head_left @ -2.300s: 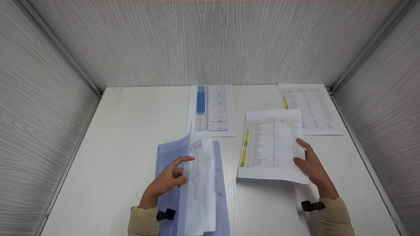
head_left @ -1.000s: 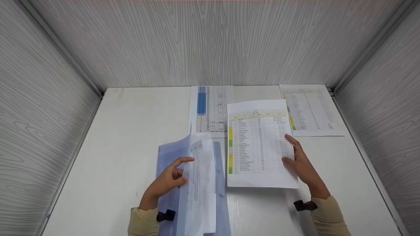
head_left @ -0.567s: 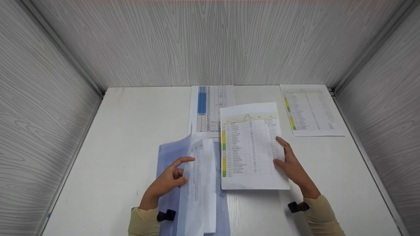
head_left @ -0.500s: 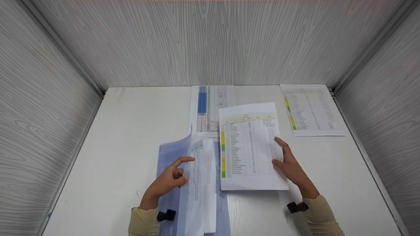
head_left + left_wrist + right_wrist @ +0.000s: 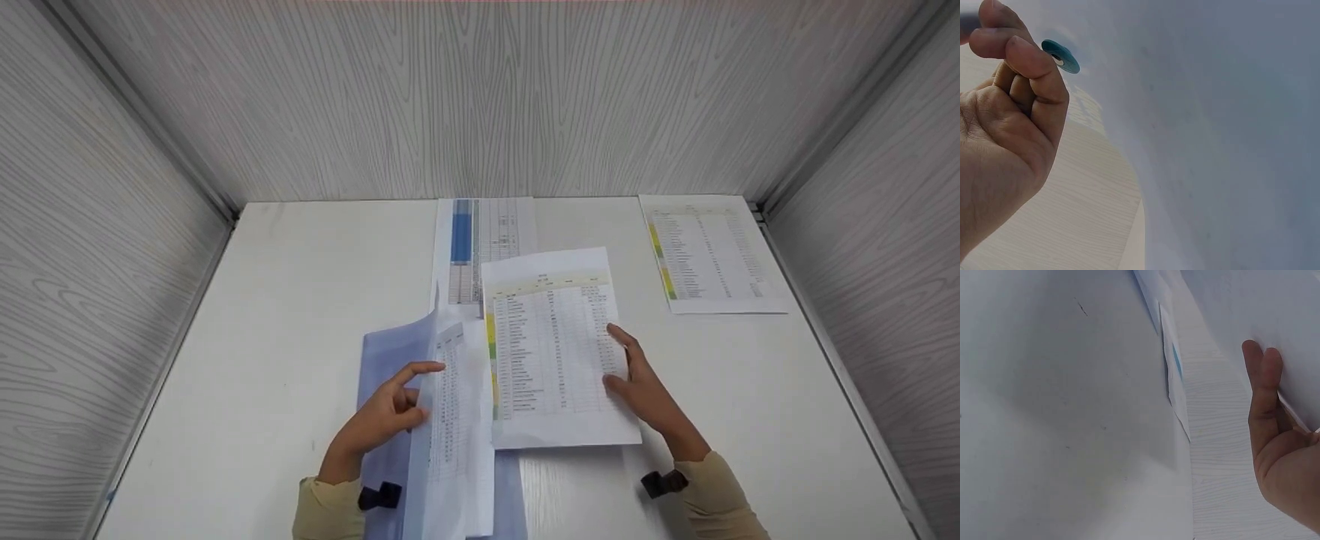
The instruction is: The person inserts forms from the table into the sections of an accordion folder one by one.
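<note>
In the head view my left hand (image 5: pixel 382 412) grips the raised translucent flap of a blue plastic folder (image 5: pixel 386 345), index finger and thumb on its inner side. Printed sheets (image 5: pixel 476 480) stand tilted against that flap inside the folder. My right hand (image 5: pixel 649 394) pinches the right edge of a printed paper (image 5: pixel 555 352) with a yellow-green strip down its left side. That paper hangs over the folder's right part and touches or overlaps the inner sheets; which, I cannot tell. The left wrist view shows a teal round button (image 5: pixel 1061 56) beside my left fingers.
Behind the folder lies a sheet with a blue column (image 5: pixel 461 232), partly covered by the held paper. Another yellow-green striped sheet (image 5: pixel 712 255) lies at the table's back right. Wood-grain panels (image 5: pixel 480 97) enclose the white table (image 5: pixel 247 337) at the back and sides.
My right hand has carried the striped paper leftward from beside the back-right sheet to above the folder, lowering slightly toward me at the end. The left hand has stayed in place, holding the flap up.
</note>
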`<action>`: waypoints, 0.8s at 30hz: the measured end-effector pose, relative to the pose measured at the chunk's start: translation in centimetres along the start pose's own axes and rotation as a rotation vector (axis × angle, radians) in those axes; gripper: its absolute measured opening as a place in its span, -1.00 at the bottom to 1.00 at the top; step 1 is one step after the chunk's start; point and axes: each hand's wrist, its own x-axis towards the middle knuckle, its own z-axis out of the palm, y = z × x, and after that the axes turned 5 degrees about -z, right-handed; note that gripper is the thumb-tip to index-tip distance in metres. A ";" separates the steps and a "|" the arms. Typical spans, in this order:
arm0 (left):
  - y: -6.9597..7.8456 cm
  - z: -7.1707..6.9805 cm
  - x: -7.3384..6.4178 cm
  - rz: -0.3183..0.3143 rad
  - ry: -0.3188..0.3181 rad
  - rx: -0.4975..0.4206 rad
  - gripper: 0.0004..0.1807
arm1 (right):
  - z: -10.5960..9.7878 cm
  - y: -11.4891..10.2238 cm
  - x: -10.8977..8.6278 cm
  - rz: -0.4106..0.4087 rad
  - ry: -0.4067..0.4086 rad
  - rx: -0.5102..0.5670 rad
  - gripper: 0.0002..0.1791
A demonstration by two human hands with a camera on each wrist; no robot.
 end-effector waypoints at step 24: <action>-0.1 0.0 0.2 0.021 -0.012 -0.011 -0.39 | 1.9 1.1 -3.1 0.049 -0.164 0.135 -0.08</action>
